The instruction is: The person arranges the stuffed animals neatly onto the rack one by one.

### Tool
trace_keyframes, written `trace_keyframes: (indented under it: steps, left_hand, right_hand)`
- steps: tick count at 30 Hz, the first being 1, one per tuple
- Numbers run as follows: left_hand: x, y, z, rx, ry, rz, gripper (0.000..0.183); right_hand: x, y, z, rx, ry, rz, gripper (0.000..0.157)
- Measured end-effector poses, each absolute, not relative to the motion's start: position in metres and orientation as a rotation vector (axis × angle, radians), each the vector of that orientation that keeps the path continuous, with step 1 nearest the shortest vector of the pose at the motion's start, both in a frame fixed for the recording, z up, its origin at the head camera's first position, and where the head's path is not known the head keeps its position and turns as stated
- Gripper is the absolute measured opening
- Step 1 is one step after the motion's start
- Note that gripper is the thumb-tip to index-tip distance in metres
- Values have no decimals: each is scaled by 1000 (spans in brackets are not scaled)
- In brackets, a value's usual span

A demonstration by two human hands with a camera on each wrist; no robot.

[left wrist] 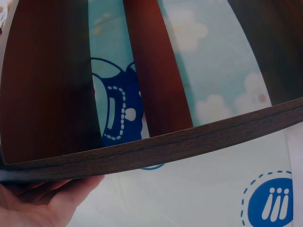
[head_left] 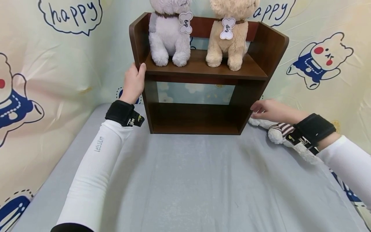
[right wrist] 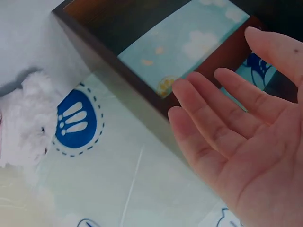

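A dark brown wooden shelf (head_left: 200,77) stands upright on the grey cloth, its two tiers facing me. My left hand (head_left: 134,83) holds its left side panel, thumb at the front edge; in the left wrist view that hand (left wrist: 45,203) lies along the panel's outer side, fingertips hidden behind it. By the lower right side, my right hand (head_left: 271,110) has loosely bent fingers, and in the right wrist view its palm (right wrist: 265,165) holds nothing. On the upper tier sit a grey-and-white plush dog (head_left: 169,40) and a tan plush dog (head_left: 221,45), both with bone-shaped tags.
A white plush toy with striped clothing (head_left: 282,130) lies right of the shelf, partly under my right wrist. Grey cloth (head_left: 197,180) covers the surface in front. Printed fabric (head_left: 324,74) with bears and lettering hangs behind and at both sides.
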State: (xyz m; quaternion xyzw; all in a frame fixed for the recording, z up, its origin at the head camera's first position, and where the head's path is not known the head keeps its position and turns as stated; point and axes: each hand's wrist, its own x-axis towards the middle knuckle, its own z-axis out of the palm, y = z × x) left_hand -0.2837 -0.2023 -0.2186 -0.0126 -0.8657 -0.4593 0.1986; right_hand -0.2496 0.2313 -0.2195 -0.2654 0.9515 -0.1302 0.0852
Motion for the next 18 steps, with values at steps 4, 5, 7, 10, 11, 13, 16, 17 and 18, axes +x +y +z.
trace_keyframes:
  steps: [4,5,7,10,11,13,16,17,18]
  left_hand:
    - [-284,-203,-219,-32,-2422,-1273,54]
    - [-284,-202,-220,-31,-2424,-1269,54]
    - [-284,-202,-220,-29,-2427,-1267,54]
    - [-284,-202,-219,-30,-2431,-1266,55]
    - [-285,-202,-219,-34,-2429,-1270,55]
    - [-285,-202,-219,-37,-2426,-1277,55]
    - [-285,-202,-219,-34,-2431,-1282,55]
    - [-284,-202,-219,-35,-2431,-1281,55]
    - [-284,-202,-219,-34,-2431,-1276,55]
  right_hand:
    - [-254,243,-221,-774,2829,-377,34]
    - [-255,246,-222,-766,2828,-369,36]
    - [-256,252,-221,-735,2836,-349,37]
    - [-258,261,-218,-679,2837,-368,40]
    - [-258,264,-217,-659,2835,-379,41]
    - [-259,270,-216,-633,2832,-403,42]
    - [-262,278,-214,-601,2836,-424,43]
    - [-264,281,-214,-590,2840,-423,44]
    - [-265,284,-214,-579,2848,-420,44]
